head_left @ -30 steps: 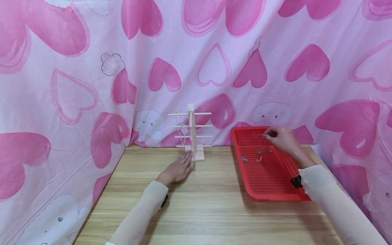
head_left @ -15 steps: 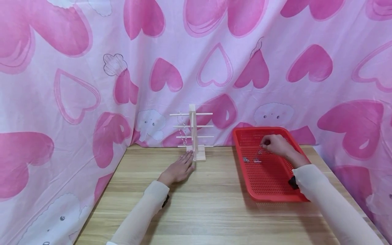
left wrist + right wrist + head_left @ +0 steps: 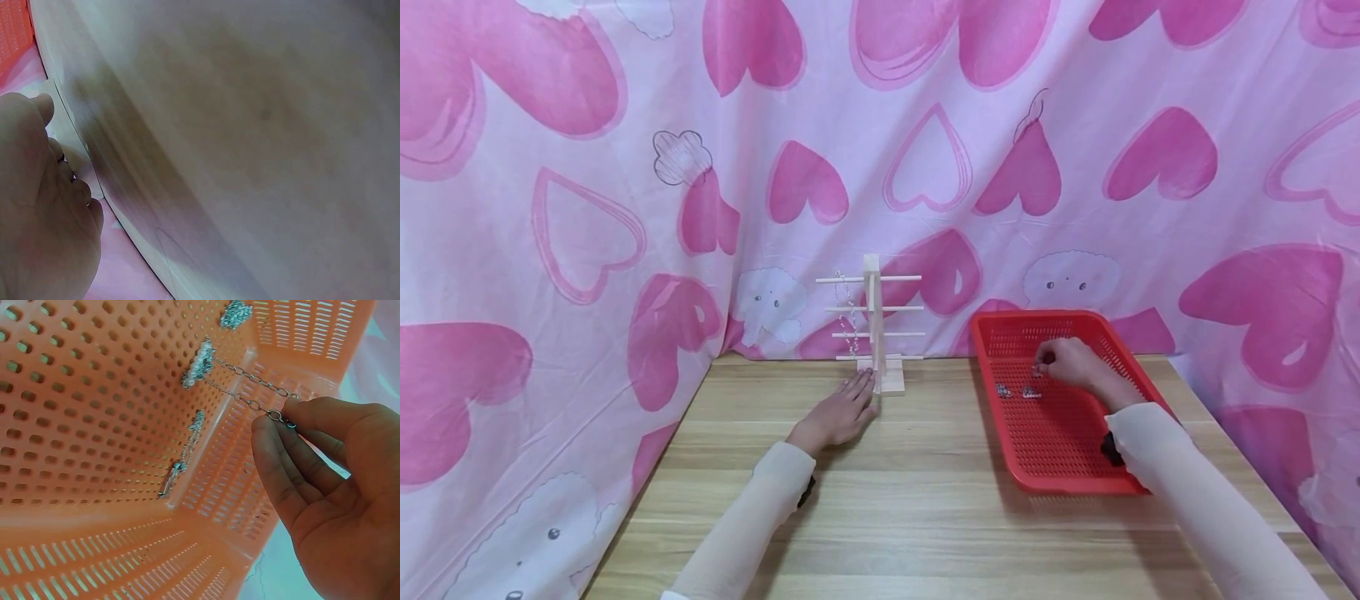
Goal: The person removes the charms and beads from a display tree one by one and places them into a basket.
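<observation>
My right hand (image 3: 1071, 362) is low over the red basket, pinching the clasp end of a silver chain necklace (image 3: 250, 405) between thumb and fingertips. The chain runs down to a bunched part with white pearls (image 3: 199, 365) on the basket floor. Beside it lies another silver necklace (image 3: 183, 453) with a small clear pendant, and a heap of silver chain (image 3: 236, 314) is farther off. My left hand (image 3: 838, 412) lies flat, fingers straight, with its fingertips at the base of the wooden stand (image 3: 874, 321). A beaded necklace (image 3: 847, 321) hangs from the stand's top left peg.
The red perforated basket (image 3: 1022, 479) stands at the right of the wooden table (image 3: 925, 517). Several horizontal pegs stick out on both sides of the stand. A pink heart-patterned cloth (image 3: 925, 158) hangs behind and along the sides.
My right hand has come down and slightly toward the left inside the basket, with the chain held lower. The left hand has stayed at the stand's base.
</observation>
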Motion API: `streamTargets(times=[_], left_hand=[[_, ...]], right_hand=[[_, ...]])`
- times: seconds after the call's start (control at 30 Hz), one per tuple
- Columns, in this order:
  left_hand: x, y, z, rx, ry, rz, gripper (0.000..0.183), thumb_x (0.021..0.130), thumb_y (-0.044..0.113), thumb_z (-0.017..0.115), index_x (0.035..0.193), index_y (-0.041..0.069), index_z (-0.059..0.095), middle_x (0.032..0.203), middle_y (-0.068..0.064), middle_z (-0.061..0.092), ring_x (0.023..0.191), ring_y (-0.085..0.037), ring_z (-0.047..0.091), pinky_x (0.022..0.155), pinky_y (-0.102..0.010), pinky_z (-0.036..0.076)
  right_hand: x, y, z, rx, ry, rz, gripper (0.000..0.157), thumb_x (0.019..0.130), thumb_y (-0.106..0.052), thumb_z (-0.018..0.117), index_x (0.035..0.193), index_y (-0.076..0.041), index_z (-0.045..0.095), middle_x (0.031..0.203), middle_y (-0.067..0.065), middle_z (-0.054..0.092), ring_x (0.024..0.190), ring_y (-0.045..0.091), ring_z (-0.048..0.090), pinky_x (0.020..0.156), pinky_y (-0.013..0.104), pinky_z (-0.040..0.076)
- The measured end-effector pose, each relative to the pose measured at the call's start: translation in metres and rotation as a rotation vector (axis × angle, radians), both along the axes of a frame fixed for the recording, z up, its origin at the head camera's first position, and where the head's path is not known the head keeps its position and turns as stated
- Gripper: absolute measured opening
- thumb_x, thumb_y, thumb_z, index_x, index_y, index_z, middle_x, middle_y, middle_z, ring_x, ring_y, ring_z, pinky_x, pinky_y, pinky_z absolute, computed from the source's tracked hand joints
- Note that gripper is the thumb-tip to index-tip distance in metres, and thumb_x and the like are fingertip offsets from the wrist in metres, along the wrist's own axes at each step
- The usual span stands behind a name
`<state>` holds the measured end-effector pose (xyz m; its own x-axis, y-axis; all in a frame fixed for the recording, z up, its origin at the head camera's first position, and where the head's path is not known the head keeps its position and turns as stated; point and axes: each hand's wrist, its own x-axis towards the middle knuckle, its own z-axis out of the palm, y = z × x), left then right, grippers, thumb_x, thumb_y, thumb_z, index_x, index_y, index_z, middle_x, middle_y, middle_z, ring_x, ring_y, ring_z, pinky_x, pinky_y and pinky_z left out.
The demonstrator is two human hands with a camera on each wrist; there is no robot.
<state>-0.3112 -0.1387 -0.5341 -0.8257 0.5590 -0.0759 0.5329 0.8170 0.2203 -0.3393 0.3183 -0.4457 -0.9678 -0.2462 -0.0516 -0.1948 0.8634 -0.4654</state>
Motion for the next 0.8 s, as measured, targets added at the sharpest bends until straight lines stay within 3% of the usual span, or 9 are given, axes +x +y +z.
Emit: streamTargets(times=[0.33,0.8], left_hand=[[0.001,0.0,0.003,-0.004,0.011,-0.007,0.068,0.117,0.037,0.031,0.169,-0.004,0.014,0.178,-0.022,0.012,0.167,-0.039,0.013,0.137,-0.05,0.019],[-0.003,-0.001,-0.005,-0.027,-0.012,0.004,0.07,0.117,0.042,0.027,0.171,0.002,0.005,0.18,-0.017,0.004,0.168,-0.034,0.005,0.138,-0.047,0.012]], right_hand=[[0.0,-0.002,-0.007,0.023,-0.009,0.023,0.011,0.097,-0.007,0.071,0.104,-0.002,0.078,0.097,0.013,0.074,0.084,0.025,0.066,0.073,0.034,0.057],[0.005,-0.002,-0.018,-0.009,-0.028,0.02,0.014,0.093,-0.007,0.077,0.106,-0.002,0.079,0.101,0.014,0.076,0.084,0.026,0.069,0.08,0.047,0.065]])
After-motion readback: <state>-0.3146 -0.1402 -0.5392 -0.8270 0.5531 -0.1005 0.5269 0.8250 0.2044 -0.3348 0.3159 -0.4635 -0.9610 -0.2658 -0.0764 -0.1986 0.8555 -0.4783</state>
